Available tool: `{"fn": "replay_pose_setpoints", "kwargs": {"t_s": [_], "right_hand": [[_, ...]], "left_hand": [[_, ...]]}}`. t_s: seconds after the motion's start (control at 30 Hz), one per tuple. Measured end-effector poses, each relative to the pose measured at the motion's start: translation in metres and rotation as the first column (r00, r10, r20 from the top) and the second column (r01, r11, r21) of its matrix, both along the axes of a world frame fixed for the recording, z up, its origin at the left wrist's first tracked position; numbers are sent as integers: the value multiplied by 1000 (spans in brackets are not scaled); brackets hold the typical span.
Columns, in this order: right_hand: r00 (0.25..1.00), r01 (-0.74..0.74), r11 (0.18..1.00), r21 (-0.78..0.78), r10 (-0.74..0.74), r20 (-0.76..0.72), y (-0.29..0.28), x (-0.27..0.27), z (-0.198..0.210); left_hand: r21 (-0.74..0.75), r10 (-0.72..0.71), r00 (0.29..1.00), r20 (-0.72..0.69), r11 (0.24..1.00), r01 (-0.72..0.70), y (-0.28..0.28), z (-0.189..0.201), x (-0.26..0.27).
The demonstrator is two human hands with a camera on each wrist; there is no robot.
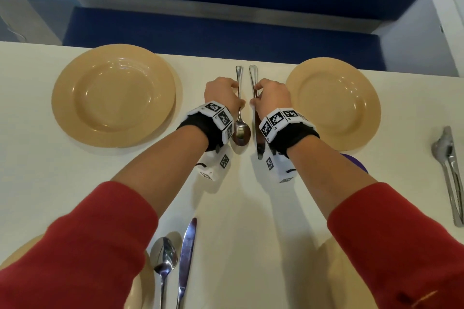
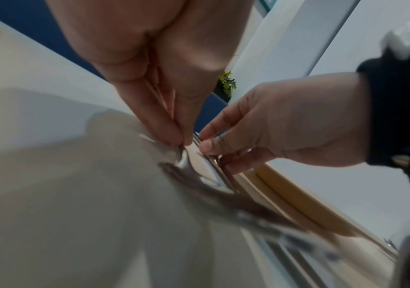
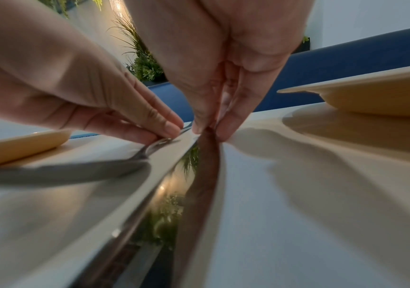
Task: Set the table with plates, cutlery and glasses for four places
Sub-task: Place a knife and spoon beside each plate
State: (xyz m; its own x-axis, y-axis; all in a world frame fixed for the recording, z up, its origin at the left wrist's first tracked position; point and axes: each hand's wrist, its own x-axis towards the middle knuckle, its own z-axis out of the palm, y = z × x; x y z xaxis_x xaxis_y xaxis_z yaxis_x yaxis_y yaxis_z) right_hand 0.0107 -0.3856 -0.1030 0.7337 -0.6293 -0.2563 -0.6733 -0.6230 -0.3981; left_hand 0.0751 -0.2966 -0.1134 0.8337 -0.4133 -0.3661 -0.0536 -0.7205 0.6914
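On the white table point(image 1: 30, 158), a tan plate point(image 1: 113, 95) lies far left. Beside it the left hand point(image 1: 222, 95) pinches a spoon point(image 1: 240, 118) by its handle. The right hand point(image 1: 272, 96) pinches a knife point(image 1: 256, 108), lying flat next to the second plate point(image 1: 334, 103). Risk: the two pieces lie close together, so a nudge could knock them askew.
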Motion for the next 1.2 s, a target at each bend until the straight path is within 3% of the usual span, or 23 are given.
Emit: {"fn": "replay_pose_setpoints", "kwargs": {"t_s": [0.87, 1.2], "right_hand": [[1000, 11, 1000, -2, -11, -14, 2, -13, 1], [996, 89, 994, 66, -91, 25, 1, -20, -1]], "left_hand": [[-26, -69, 998, -6, 997, 69, -8, -1, -16], [-16, -53, 999, -5, 998, 53, -4, 0, -20]]}}
